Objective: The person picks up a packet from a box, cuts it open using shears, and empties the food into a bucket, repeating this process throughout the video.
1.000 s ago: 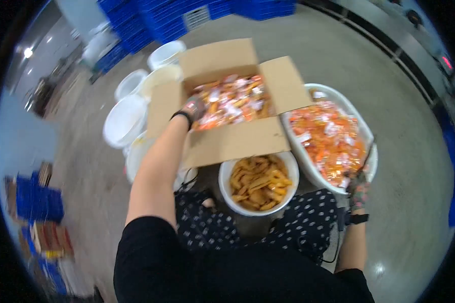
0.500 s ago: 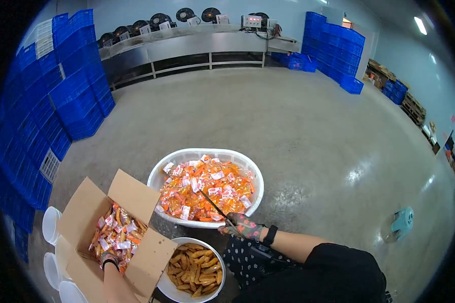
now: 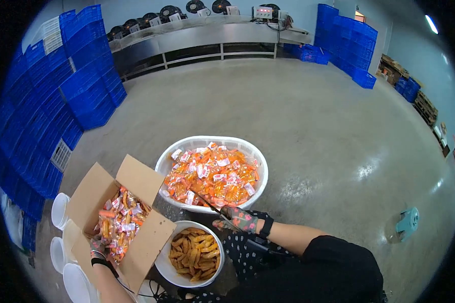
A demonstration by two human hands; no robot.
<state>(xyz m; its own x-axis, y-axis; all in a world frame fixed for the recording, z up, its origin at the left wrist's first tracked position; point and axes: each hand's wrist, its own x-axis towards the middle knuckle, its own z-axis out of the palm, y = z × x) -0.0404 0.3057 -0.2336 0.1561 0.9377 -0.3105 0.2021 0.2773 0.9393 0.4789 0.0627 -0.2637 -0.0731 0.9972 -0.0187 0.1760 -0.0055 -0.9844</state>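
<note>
Head view: left hand (image 3: 99, 246) resting inside carton (image 3: 139, 174) among wrapped packets (image 3: 129, 226), grip I cannot tell; right hand (image 3: 241, 220) holding long dark tool (image 3: 207, 203), pointing toward tub (image 3: 261, 169) where orange packets (image 3: 220, 174) are lying. Packet handling seemingly underway, next move probably calling for careful fingers. Beyond, blue crates (image 3: 88, 96) standing stacked.

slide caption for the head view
Left hand inside an open brown cardboard box, floral-gloved right hand holding a thin dark tool.
</note>
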